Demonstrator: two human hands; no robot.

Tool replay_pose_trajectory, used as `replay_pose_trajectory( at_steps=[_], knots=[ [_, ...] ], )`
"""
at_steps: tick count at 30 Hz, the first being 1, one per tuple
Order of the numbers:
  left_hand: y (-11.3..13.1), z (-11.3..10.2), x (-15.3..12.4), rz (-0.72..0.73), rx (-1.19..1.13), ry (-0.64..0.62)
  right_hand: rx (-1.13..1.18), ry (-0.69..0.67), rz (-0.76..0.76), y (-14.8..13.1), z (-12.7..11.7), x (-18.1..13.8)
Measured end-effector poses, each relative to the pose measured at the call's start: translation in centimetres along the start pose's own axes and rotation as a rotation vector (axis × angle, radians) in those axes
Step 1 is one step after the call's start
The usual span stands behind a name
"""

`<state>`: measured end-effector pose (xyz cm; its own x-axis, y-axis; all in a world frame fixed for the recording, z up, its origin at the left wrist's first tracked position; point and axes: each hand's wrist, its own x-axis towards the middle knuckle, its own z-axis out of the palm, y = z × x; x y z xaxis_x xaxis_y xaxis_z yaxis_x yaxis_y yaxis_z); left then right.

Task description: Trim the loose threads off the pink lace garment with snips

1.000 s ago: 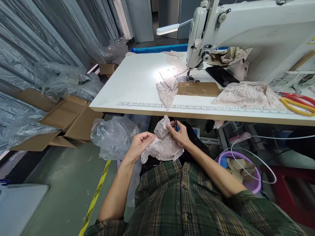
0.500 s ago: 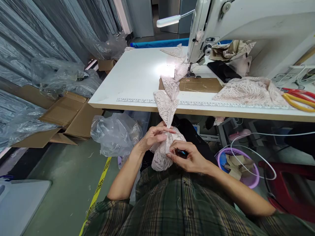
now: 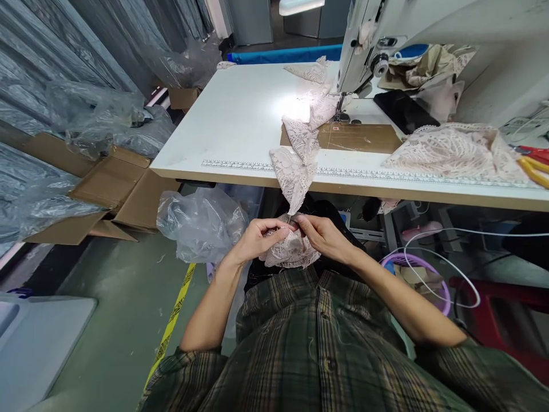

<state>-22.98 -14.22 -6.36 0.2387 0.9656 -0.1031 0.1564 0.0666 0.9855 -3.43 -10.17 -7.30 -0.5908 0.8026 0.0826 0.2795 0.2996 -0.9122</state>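
A chain of pale pink lace pieces runs from the sewing machine over the table's front edge down to my lap. Below the edge, my left hand is closed on the lace, pinching it near a narrow join. Close against it, my right hand is closed at the same join; small dark thread snips showed in it earlier and are now mostly hidden by the fingers. A bunched lace piece hangs under both hands.
The sewing machine stands on the white table, its needle area over a brown plate. More lace and yellow-red scissors lie at right. Below are a purple basket, plastic bag and cardboard box.
My right hand has moved up and left to the narrow join, beside my left hand. The lower lace has bunched up, and the snips have gone mostly out of sight. The view has shifted slightly.
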Motion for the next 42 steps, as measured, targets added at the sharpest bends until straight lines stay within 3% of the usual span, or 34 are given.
replay_pose_trajectory(
  at_steps=[6,14,18,22,24,26,28,30,32,35,37,39,42],
  knots=[
    [0.1,-0.1,-0.1,-0.037,0.002,0.066,-0.048,0.129,0.042,0.4,0.5,-0.1],
    [0.7,0.2,-0.1,-0.079,-0.067,0.031,-0.101,-0.001,-0.091,0.0,0.6,-0.5],
    [0.6,0.2,-0.1,-0.081,-0.026,0.019,-0.123,0.033,-0.044,0.3,0.8,-0.1],
    [0.4,0.1,-0.3,-0.058,-0.018,0.017,0.057,0.033,0.038,0.7,2.0,-1.3],
    [0.4,-0.2,-0.5,-0.046,0.000,-0.041,0.159,0.001,0.077,0.7,2.5,-2.4],
    [0.3,-0.7,-0.8,-0.057,0.094,-0.177,0.246,-0.026,0.105,0.7,2.7,-3.5],
    [0.2,-1.5,-1.0,-0.082,0.229,-0.328,0.296,-0.029,0.122,0.9,2.3,-4.4],
    [-0.2,-2.3,-0.7,-0.104,0.326,-0.399,0.290,0.006,0.128,1.6,1.6,-4.8],
    [-0.6,-2.9,-0.1,-0.105,0.364,-0.310,0.211,0.065,0.129,2.8,0.8,-4.8],
    [-1.2,-3.7,0.7,-0.075,0.356,-0.015,-0.074,0.194,0.151,4.7,-0.2,-4.4],
    [-1.3,-4.2,0.8,-0.068,0.302,0.107,-0.256,0.289,0.179,5.7,-0.7,-4.2],
    [-1.2,-4.6,0.3,-0.073,0.218,0.119,-0.287,0.354,0.188,5.9,-0.9,-3.9],
    [-0.4,-4.4,-0.9,-0.076,0.112,0.020,-0.074,0.364,0.138,5.0,-0.4,-3.5]
  ],
)
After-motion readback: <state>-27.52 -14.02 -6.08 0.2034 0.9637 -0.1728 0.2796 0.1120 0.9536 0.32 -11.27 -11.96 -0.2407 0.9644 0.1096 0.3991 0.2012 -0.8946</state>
